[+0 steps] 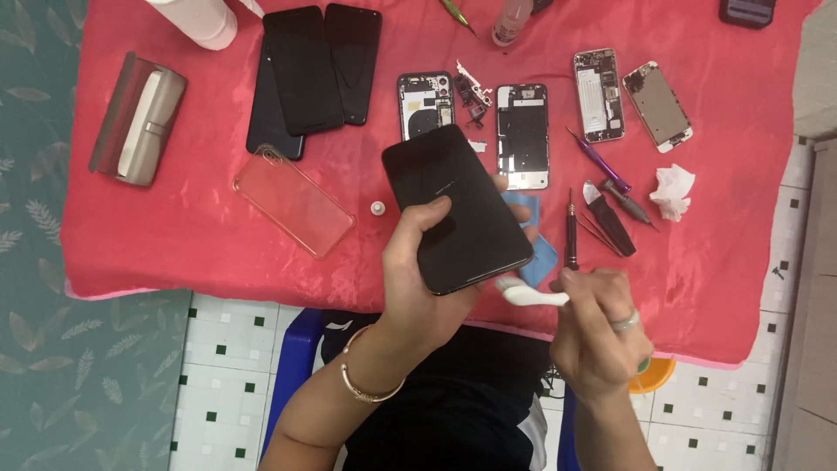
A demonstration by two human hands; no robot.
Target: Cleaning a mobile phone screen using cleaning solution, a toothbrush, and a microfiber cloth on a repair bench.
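Observation:
My left hand (pixel 427 279) grips a black phone (pixel 458 205) with a dark screen, held tilted above the red cloth (pixel 174 227). My right hand (pixel 597 327), wearing a ring, holds a white toothbrush-like tool (pixel 532 296) whose tip touches the phone's lower edge. A blue pad (pixel 540 257) lies under the phone's right side. A black screwdriver (pixel 571 231) lies just beyond my right hand.
On the cloth lie opened phone frames (pixel 521 135) (pixel 425 100) (pixel 598 94) (pixel 658 105), stacked black phones (pixel 305 74), a clear case (pixel 294 202), a grey glasses case (pixel 139 118), a purple screwdriver (pixel 597 161), a crumpled tissue (pixel 674 190), a small white cap (pixel 377 208). Tiled floor lies below.

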